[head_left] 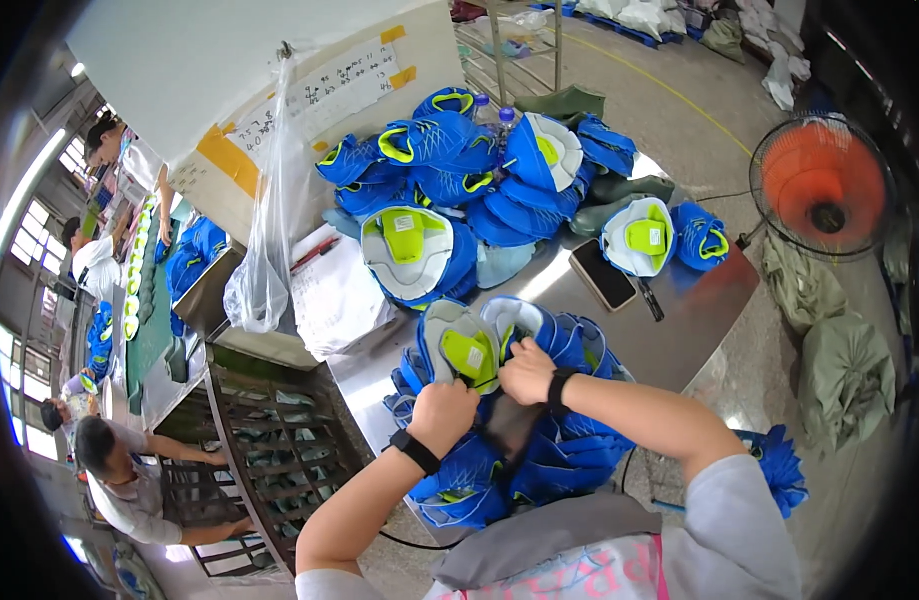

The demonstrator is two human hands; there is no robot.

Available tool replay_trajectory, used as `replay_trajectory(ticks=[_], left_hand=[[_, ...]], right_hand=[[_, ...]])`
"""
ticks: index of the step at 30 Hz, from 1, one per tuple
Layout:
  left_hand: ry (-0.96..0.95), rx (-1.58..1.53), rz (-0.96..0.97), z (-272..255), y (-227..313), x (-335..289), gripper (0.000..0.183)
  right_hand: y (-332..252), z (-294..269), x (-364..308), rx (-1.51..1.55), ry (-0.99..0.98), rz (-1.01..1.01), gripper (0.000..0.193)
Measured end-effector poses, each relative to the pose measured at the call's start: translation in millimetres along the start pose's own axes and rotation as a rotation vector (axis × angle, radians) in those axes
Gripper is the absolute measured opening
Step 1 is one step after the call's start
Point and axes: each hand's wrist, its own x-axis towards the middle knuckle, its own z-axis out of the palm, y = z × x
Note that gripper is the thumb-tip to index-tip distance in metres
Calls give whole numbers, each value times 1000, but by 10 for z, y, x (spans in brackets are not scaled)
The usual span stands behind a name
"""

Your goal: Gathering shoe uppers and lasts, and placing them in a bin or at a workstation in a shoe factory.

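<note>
My left hand (447,412) is closed on the near edge of a blue shoe upper (458,338) with a white-grey lining and a lime-green tongue. Beside it, my right hand (527,372) pinches the edge of a second blue upper (515,316); its fingertips are partly hidden. The two uppers touch, their open sides facing up. Bunches of more blue uppers (570,455) lie under and around both hands at the table's near side. Just beyond stands a larger upper (410,250), its white lining and lime tongue showing.
Uppers are heaped (440,150) at the back of the metal table (670,350). A phone (602,272), a black marker (650,298) and a paper stack (345,310) lie on it. An orange fan (825,185) stands right. At left, a person (130,480) handles a slatted rack (270,450).
</note>
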Motion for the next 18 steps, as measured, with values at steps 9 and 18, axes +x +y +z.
replay_trajectory(ticks=[9,18], left_hand=[[-40,53,-66,116,292,238,17],[-131,30,-193,-7,284,104,15]], right_hand=[[27,-158,124,405,-199,290,45],[274,-366,-806,661,104,235,34]])
